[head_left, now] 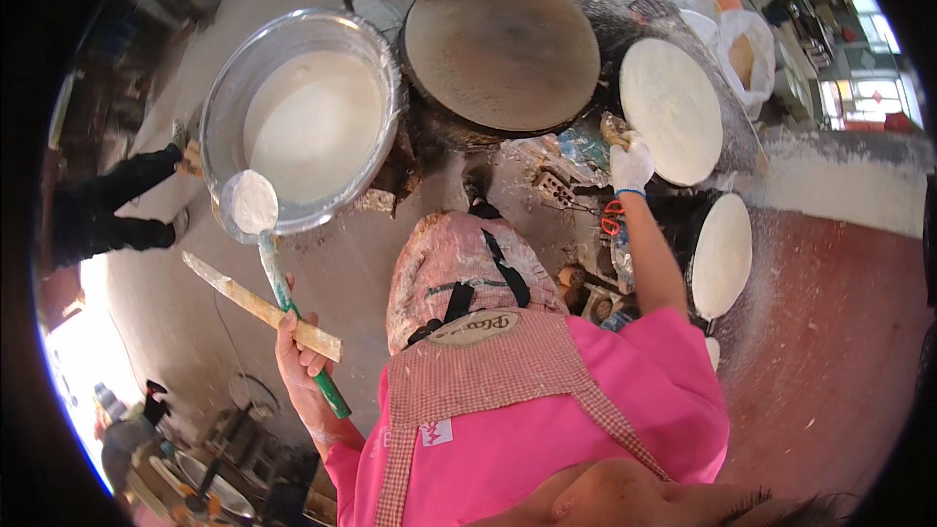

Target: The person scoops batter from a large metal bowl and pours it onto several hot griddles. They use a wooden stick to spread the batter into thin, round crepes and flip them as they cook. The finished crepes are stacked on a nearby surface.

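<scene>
1 ladle (273, 268), 1 wooden stick (256, 302) in left hand (293, 359)

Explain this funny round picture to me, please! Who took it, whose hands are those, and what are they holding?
There's no robot here, just a person. The camera sits on their head and looks down, so you see their checked apron. Its very wide lens makes straight things look bent.

The left hand holds two things: a ladle with a green handle and a flat wooden stick. The right hand wears a white glove and holds a small brown thing; I can't tell what it is.

In front are a big tub of whitish liquid and a dark round plate. Two pale discs are on the right.
</scene>
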`<state>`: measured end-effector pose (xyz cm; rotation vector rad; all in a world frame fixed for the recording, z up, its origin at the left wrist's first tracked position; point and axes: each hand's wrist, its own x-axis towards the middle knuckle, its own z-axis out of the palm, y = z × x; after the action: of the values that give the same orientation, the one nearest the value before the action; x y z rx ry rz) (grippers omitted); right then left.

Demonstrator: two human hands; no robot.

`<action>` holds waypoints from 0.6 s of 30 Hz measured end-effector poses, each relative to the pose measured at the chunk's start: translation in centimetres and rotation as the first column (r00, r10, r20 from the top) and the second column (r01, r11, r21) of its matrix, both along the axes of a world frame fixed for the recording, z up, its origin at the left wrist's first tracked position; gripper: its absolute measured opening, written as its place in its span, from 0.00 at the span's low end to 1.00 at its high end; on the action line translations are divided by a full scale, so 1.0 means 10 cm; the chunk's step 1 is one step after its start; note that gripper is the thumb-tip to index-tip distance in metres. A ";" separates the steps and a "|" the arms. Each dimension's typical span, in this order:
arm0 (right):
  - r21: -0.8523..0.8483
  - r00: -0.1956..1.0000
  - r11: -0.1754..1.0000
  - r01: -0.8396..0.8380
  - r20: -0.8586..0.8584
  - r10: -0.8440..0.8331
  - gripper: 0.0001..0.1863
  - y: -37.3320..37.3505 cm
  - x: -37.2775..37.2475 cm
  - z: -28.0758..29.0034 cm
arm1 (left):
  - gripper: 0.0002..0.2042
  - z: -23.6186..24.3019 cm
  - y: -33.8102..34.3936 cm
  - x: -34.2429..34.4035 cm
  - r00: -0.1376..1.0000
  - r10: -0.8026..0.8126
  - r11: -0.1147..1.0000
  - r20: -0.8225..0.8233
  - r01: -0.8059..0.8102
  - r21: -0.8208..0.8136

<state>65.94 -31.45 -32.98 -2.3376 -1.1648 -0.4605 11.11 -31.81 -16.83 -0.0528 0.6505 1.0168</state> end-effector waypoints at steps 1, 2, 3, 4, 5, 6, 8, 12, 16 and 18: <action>0.278 0.899 0.951 0.137 -0.437 -0.002 0.06 -0.13 0.09 -0.33 | 0.24 0.02 0.04 0.02 0.999 -0.035 0.999 0.002 0.035 0.005; 0.398 0.793 0.889 0.229 -0.605 0.067 0.08 -0.12 -0.04 -0.38 | 0.24 0.05 0.05 0.03 0.999 -0.054 0.999 -0.004 0.054 0.008; 0.516 0.668 0.780 0.355 -0.723 0.174 0.10 -0.11 -0.17 -0.38 | 0.24 0.08 0.05 0.04 0.997 -0.079 0.997 0.011 0.079 0.026; 0.593 0.554 0.636 0.494 -0.778 0.295 0.11 -0.08 -0.33 -0.39 | 0.24 0.10 0.04 0.04 0.995 -0.095 0.995 0.023 0.094 0.040; 0.540 0.518 0.666 0.513 -0.814 0.261 0.11 0.01 -0.56 -0.26 | 0.24 0.13 0.01 0.06 0.993 -0.110 0.993 0.032 0.109 0.052; 0.486 0.483 0.694 0.531 -0.847 0.223 0.11 0.09 -0.79 -0.11 | 0.24 0.17 -0.01 0.11 0.993 -0.116 0.991 0.027 0.115 0.062; 0.471 0.457 0.739 0.482 -0.855 0.247 0.13 0.40 -0.99 -0.14 | 0.23 0.29 -0.05 0.20 0.994 -0.108 0.991 0.012 0.107 0.085; 0.383 0.754 0.816 0.433 -0.650 -0.094 0.13 0.58 -0.19 0.25 | 0.24 0.52 -0.08 0.48 0.994 -0.110 0.985 -0.015 0.111 0.129; 0.266 0.752 0.906 0.329 -0.654 -0.081 0.12 0.43 -0.39 0.31 | 0.25 0.63 -0.07 0.59 0.996 -0.085 0.996 -0.002 0.085 0.036; 0.318 0.807 0.900 0.297 -0.588 -0.059 0.11 0.24 -0.62 0.04 | 0.24 0.69 -0.04 0.64 0.998 -0.055 0.998 0.015 0.055 -0.009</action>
<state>59.75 -29.01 -32.56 -2.0154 -0.5020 -0.0301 17.56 -32.25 -9.94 -0.0509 0.6401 0.9596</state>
